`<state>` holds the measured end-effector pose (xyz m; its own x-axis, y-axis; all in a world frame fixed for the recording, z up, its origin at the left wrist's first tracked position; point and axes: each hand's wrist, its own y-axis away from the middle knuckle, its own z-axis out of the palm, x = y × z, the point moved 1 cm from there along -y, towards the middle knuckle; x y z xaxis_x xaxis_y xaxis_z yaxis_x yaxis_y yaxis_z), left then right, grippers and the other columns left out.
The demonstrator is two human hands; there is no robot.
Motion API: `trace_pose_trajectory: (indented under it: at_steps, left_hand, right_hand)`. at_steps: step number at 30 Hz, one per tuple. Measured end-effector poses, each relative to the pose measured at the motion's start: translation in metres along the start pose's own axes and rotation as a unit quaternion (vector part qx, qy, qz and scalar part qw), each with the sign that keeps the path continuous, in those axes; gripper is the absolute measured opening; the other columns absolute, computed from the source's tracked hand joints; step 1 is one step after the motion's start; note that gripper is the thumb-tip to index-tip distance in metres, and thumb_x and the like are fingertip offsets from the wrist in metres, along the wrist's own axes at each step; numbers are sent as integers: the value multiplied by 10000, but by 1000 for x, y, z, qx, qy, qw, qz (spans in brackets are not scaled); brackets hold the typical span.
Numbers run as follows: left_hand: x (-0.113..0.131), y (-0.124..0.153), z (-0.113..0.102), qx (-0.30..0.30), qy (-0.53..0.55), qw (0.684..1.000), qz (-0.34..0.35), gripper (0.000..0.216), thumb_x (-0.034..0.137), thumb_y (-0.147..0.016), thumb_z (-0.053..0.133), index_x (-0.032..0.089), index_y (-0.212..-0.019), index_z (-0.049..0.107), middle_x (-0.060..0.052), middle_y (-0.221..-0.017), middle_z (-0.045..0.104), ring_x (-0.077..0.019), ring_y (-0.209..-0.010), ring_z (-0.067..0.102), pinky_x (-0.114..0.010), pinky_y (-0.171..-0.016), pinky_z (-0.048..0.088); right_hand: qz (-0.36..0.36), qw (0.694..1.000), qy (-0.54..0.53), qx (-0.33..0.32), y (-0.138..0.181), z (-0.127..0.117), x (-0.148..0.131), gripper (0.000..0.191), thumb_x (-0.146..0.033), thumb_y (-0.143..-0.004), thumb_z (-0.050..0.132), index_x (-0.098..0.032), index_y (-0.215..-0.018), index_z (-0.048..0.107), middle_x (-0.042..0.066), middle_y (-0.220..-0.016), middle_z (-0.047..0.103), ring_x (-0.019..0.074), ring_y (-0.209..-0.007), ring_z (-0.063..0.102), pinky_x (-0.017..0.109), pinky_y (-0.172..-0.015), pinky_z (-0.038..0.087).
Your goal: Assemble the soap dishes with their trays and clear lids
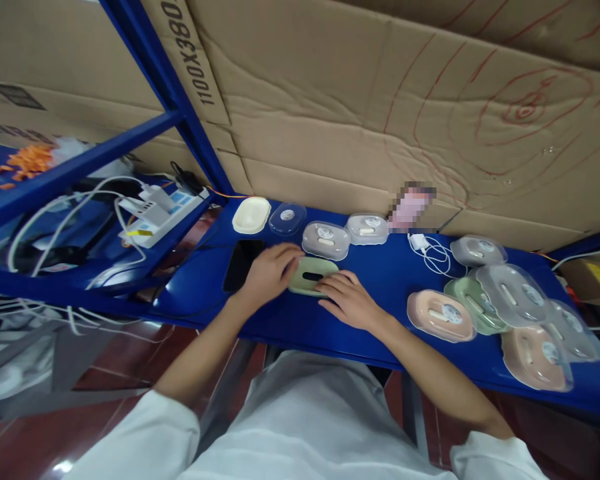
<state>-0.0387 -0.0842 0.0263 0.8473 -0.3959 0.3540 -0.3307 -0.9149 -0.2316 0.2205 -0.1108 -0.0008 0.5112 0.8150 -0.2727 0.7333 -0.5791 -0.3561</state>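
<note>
A pale green oval dish (306, 284), with a dark oblong slot in its middle, rests on the blue tabletop between my hands. My left hand (273, 270) holds its left end, fingers curled over the rim. At the right end, my right hand (347, 298) grips the rim with its fingertips. Just beyond the dish stands a clear-lidded box (326, 241) with a round label. A similar box (368, 229) is to its right. Farther left are a loose clear lid (287, 219) and a cream oval dish (252, 215).
A black phone (241, 265) lies left of my left hand. On the right are several lidded boxes, including a peach one (441, 315) and a stacked clear one (513, 295). A white charger cable (433, 257) lies at the back. A blue frame (153, 73) and cardboard (320, 87) border the table.
</note>
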Motion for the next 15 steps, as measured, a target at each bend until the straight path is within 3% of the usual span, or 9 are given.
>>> trace_pose_trajectory:
  at_steps: [2, 5, 7, 10, 15]
  left_hand:
    - [-17, -32, -10, 16, -40, 997, -68, 405, 192, -1092, 435, 178, -1432, 654, -165, -1526, 634, -299, -1453, 596, -473, -1253, 476]
    - [-43, -64, -16, 6, -97, 980, -174, 583, 259, -1006, 631, 131, -1568, 536, -275, -1678, 450, -481, -1569, 431, -705, -1263, 365]
    - [-56, -72, -14, -8, -118, 965, -232, 648, 351, -996, 675, 86, -1567, 519, -329, -1631, 475, -546, -1517, 459, -770, -1199, 385]
    - [-65, -71, -7, -20, -129, 953, -274, 630, 407, -1020, 640, 66, -1540, 536, -318, -1535, 566, -516, -1411, 561, -696, -1124, 499]
    - [-72, -63, -8, -5, -126, 953, -276, 426, 267, -1005, 587, 128, -1397, 684, -234, -1412, 672, -387, -1298, 665, -513, -1094, 570]
  right_hand:
    - [8, 1000, -1, 1, -2, 1, 5, 316, -372, -1145, 546, -242, -1366, 731, 91, -1341, 779, 225, -1291, 693, 458, -1201, 448]
    - [25, 1000, -3, 13, -3, -1, 10, 300, -331, -1146, 537, -250, -1356, 735, 88, -1341, 780, 226, -1281, 698, 472, -1196, 444]
    - [30, 999, -5, 14, -2, -2, 11, 298, -323, -1151, 524, -245, -1350, 732, 85, -1343, 781, 226, -1282, 697, 468, -1199, 434]
    - [31, 1000, 2, 7, -1, -3, 9, 289, -324, -1151, 533, -225, -1348, 719, 83, -1349, 779, 231, -1292, 687, 458, -1205, 407]
    - [66, 997, 36, -9, 0, 1, 5, 268, -282, -1139, 547, -230, -1347, 708, 95, -1371, 760, 255, -1284, 679, 479, -1148, 381]
